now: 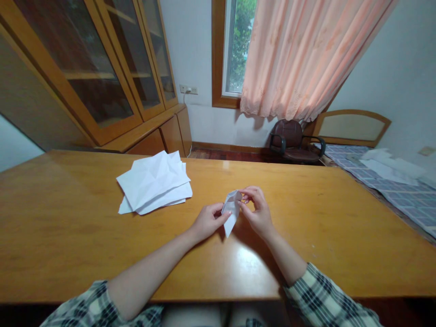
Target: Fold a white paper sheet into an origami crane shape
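Observation:
A small folded white paper [231, 221] is held just above the table, between my two hands. Its lower end tapers to a point, and its upper part stands partly opened with creased flaps. My left hand [210, 221] is closed on the paper's left side, thumb laid across its front. At the upper right edge, my right hand [256, 210] pinches the paper between thumb and fingers. Over to the left on the table lies a loose stack of creased white paper sheets [155, 179].
The wooden table [85, 236] spans the view. Behind it stand a glass-doored cabinet [119, 68] at left and a brown armchair [289, 138] below a pink curtain [293, 59]. A bed [384, 181] with papers on it is at right.

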A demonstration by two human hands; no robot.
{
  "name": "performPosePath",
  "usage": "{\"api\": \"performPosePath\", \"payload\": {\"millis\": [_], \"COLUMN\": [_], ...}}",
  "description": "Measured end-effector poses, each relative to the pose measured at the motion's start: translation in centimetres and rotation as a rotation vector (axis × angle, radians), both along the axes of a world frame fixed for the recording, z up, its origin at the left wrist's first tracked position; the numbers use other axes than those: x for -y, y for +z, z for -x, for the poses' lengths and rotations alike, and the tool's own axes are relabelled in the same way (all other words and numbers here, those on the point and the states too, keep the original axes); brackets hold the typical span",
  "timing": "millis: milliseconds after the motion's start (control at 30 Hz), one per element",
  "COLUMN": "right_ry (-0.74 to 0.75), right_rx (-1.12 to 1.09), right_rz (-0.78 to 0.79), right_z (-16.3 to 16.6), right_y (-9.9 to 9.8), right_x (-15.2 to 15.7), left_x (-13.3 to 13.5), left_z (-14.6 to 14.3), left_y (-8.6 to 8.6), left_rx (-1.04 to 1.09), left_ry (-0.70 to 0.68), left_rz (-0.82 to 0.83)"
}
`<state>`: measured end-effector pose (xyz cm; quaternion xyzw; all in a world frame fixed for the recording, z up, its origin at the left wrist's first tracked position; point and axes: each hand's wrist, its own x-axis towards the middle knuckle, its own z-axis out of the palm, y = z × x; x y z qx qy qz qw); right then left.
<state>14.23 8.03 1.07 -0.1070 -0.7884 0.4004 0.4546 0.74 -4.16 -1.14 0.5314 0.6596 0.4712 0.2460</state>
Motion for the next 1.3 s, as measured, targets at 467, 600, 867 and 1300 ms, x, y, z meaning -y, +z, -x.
{"api": "performPosePath", "payload": {"millis": [467,600,867,1300], "right_ry": [0.194,0.168,0.128,0.243], "right_rx": [0.131,0.139,0.227,0.269], "right_rz": [0.021,-0.025,-0.188,-0.129], "right_z": [-0.5,-0.5,-0.7,-1.0], "right_y": [-0.1,0.0,-0.1,0.2], "right_x": [-1.7,-2.0,-2.5,-2.2], "left_x": [0.2,0.1,-0.3,0.1], "left_z": [0.7,0.6,1.5,2.3], "left_y": [0.0,0.1,-0.1,0.5], "left_rx": [0.362,0.561,0.821,0.845], "left_ry": [-0.111,-0.090,-0.016,-0.205], "left_rz": [-0.018,0.007,0.021,0.202]}}
